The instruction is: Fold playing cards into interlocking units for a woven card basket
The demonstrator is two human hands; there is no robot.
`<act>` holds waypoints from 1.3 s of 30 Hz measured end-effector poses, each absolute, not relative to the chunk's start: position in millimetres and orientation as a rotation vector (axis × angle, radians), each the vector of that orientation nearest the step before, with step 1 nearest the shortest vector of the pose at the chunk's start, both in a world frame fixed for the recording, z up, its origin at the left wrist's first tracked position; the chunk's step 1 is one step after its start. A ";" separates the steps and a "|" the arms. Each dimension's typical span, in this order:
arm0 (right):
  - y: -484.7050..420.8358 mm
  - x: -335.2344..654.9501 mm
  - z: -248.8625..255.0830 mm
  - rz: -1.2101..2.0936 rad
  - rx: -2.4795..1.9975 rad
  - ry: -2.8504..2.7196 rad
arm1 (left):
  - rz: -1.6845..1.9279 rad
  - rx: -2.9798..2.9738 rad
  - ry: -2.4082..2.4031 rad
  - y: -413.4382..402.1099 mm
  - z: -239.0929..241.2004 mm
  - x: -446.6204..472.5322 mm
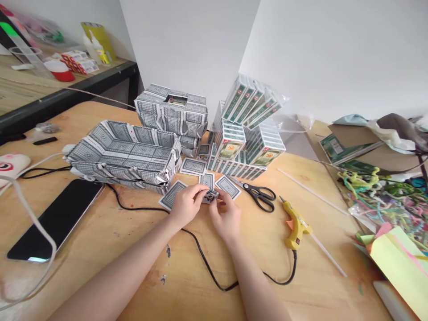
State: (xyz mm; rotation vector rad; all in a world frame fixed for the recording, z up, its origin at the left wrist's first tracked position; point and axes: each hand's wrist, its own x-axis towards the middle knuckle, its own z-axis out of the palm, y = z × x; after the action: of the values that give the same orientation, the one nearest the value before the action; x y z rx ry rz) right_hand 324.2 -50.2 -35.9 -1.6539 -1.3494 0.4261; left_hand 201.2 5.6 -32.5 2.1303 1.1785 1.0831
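My left hand and my right hand meet over the wooden table and both pinch a small folded playing-card piece. Loose playing cards lie face down just beyond my fingers. A long boat-like model made of folded cards stands to the left. A second blocky card model stands behind it. Stacked card boxes rise at the back centre.
Black scissors and a yellow glue gun lie right of my hands; its black cable runs under my forearms. A dark tablet lies at the left. Pipe cleaners and coloured paper crowd the right edge.
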 end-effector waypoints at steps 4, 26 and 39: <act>-50.3 324.3 -37.1 0.369 -1.654 -1.342 | 1.091 2.112 1.147 4.7 -31.3 201.6; -51.0 327.4 -32.2 0.483 -1.542 -1.402 | 1.123 2.070 1.186 6.4 -33.8 199.8; -47.4 330.2 -37.2 0.437 -1.656 -1.123 | 1.080 1.962 1.073 4.6 -38.6 204.7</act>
State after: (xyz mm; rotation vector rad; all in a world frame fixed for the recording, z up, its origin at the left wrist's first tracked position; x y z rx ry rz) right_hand 330.2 -47.4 -37.2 -1.6560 -1.1227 0.4373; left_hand 204.7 4.6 -38.6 1.9623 1.0734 1.0798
